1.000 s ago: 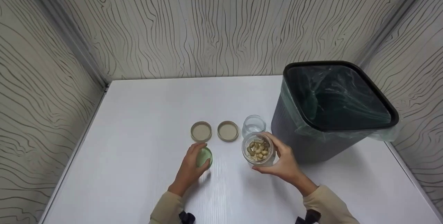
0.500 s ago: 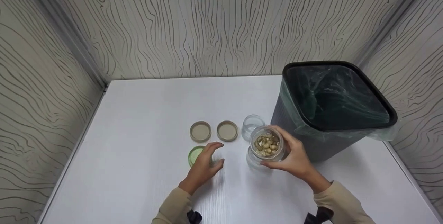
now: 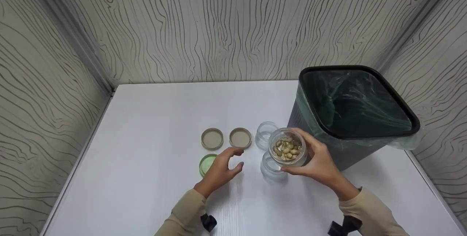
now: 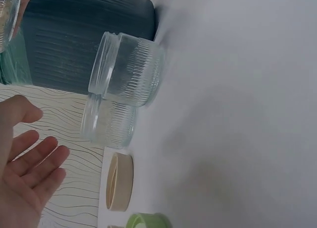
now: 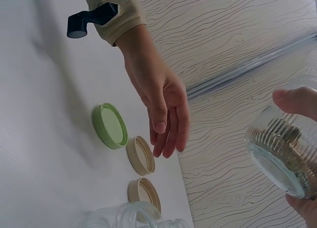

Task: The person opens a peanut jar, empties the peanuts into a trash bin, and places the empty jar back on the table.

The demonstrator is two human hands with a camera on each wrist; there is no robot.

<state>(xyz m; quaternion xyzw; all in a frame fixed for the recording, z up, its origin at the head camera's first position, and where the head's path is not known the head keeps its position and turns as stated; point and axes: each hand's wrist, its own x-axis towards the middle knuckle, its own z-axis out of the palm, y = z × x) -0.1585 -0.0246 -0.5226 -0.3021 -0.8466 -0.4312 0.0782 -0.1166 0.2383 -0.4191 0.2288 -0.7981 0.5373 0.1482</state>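
Observation:
My right hand (image 3: pixel 321 161) grips a ribbed glass jar (image 5: pixel 270 139) holding pale brown nuts (image 3: pixel 287 149). The jar is raised off the table, its mouth facing the head camera. Below it stands a second glass jar (image 3: pixel 269 175) with nothing in it, partly covered by the held one in the head view. Behind that stands another glass jar (image 3: pixel 261 139), likewise without contents. My left hand (image 3: pixel 220 170) hovers over the table with fingers loosely bent and nothing in its grasp. A green lid (image 3: pixel 206 163) lies beside it, partly hidden by the hand in the head view.
Two beige lids (image 3: pixel 212 139) lie side by side, inner side up, behind the green one. A tall dark bin (image 3: pixel 359 67) lined with a thin greenish bag stands at the right, near the held jar. Wood-patterned walls (image 3: pixel 219 39) enclose the white table (image 3: pixel 157 119).
The left hand has let go of the green lid, leaving it on the table, and moved right. The right hand has carried the nut jar right and farther back, uncovering the jar below.

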